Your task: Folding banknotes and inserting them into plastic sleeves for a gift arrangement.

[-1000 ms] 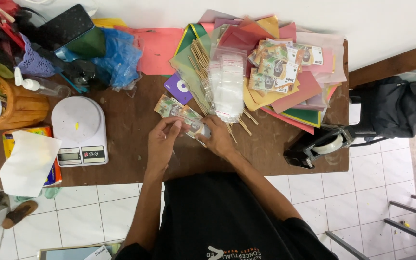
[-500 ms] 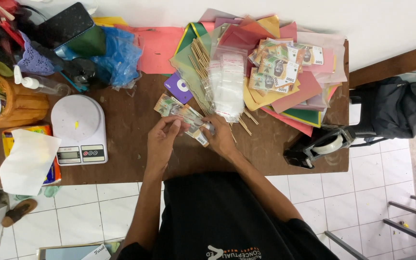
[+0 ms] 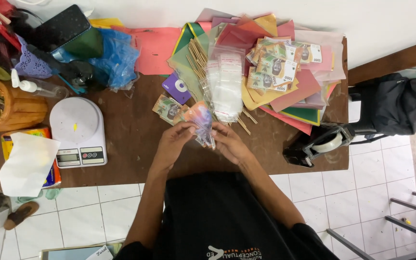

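Note:
Over the brown table [image 3: 131, 139], my left hand [image 3: 173, 140] and my right hand [image 3: 227, 142] together hold a small bundle of banknotes [image 3: 200, 121], pinching it from both sides. Behind that bundle a few greenish banknotes [image 3: 167, 108] lie flat on the table. A strip of clear plastic sleeves [image 3: 225, 86] and thin wooden sticks [image 3: 198, 57] lie just beyond my hands. More banknotes [image 3: 274, 66] are spread over coloured paper sheets [image 3: 304, 91] at the far right.
A white kitchen scale [image 3: 77, 131] stands at the left, a tissue box [image 3: 26, 162] beside it. A blue plastic bag [image 3: 117, 58], spray bottle [image 3: 31, 86] and wooden pot [image 3: 18, 109] crowd the far left. A tape dispenser [image 3: 318, 144] sits at the right edge, with a black bag [image 3: 395, 105] beyond it.
Both hands have lifted the banknote bundle slightly and drawn it closer to me; the fingers have shifted on it. The rest of the table is as before.

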